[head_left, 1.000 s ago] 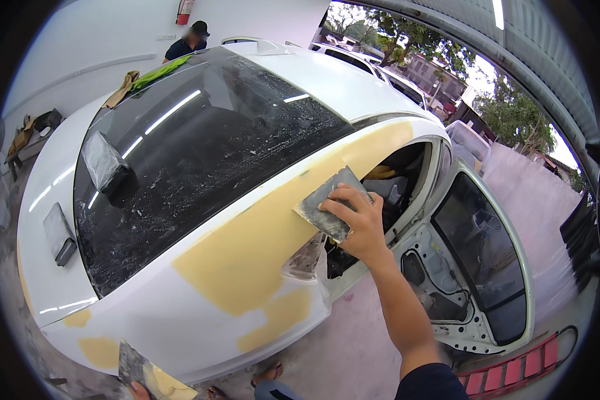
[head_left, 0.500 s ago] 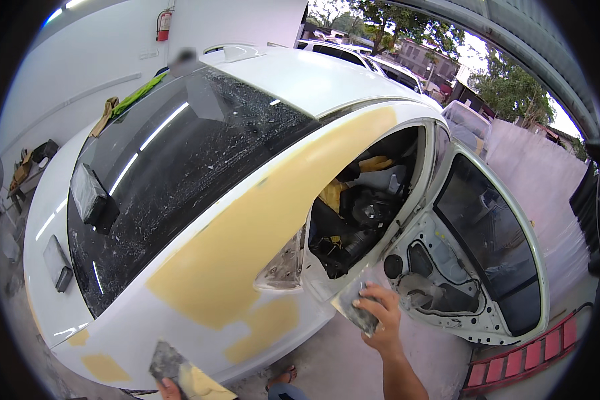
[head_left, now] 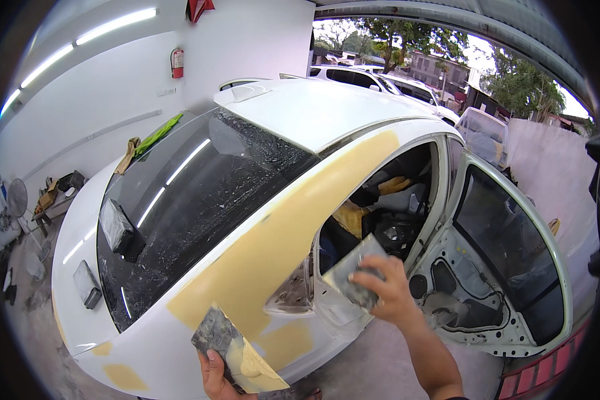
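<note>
Grey spreader [head_left: 348, 271] before door opening [head_left: 407, 183]; contact with car unclear. Right hand [head_left: 388, 287] grips it, fingers bent over face, thumb hidden. Left hand [head_left: 216, 375] pinches smeared board [head_left: 228, 348] by lower-left edge, yellow paste [head_left: 257, 367] along its right. Yellow patch [head_left: 273, 239] runs along side of white car [head_left: 327, 113]. Open door [head_left: 507, 247] at right; wrapped block [head_left: 117, 225] on windshield [head_left: 193, 207].

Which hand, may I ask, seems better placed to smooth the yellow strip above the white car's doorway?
Probably the right hand: it holds a flat grey rectangular spreader near the doorway, while the left hand supports a grey board bearing yellow paste.
</note>
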`<state>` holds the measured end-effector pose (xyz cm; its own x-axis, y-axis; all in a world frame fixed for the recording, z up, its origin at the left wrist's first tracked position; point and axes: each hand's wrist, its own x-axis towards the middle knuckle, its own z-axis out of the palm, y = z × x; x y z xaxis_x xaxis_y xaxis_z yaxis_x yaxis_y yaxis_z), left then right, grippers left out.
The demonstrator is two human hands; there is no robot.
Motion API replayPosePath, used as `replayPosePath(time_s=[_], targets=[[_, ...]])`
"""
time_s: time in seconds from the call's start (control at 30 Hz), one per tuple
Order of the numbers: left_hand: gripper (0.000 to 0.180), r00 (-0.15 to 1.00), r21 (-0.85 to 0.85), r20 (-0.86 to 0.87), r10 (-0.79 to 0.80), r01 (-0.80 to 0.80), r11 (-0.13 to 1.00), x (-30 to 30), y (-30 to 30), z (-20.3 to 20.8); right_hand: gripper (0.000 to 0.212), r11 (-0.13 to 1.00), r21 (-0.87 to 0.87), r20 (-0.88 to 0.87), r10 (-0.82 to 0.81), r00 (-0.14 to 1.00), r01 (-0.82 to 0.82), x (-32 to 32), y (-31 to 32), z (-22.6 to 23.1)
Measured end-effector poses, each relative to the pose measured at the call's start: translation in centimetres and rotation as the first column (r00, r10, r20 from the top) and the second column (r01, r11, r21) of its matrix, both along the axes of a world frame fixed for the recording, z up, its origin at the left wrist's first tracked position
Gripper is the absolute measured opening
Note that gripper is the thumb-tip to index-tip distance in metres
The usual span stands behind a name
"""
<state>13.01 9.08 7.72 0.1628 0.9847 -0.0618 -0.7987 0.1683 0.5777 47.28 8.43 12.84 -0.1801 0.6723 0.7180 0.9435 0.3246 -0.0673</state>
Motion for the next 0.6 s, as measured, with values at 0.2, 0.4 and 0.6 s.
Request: replayPosePath(time_s=[0.2, 0.4, 0.6], targets=[[0.054, 0.994, -0.065, -0.099, 0.048, -0.055, 0.996, -1.5, -2.7, -3.2, 0.054, 0.995, 0.047, 0.266, 0.077, 0.961, -0.093, -5.5, 12.0, 5.3], [0.050, 0.999, -0.222, -0.034, -0.024, 0.016, 0.975, -4.7, -3.7, -4.3, 0.061, 0.855, -0.024, -0.164, 0.508, 0.846, -0.518, -11.0, 7.1, 5.2], [0.042, 0.914, -0.225, -0.047, -0.404, 0.384, 0.896, -5.6, -4.6, -4.2, 0.059, 0.704, -0.019, -0.997, -0.063, -0.035, -0.709, -15.0, 0.3, -1.9]])
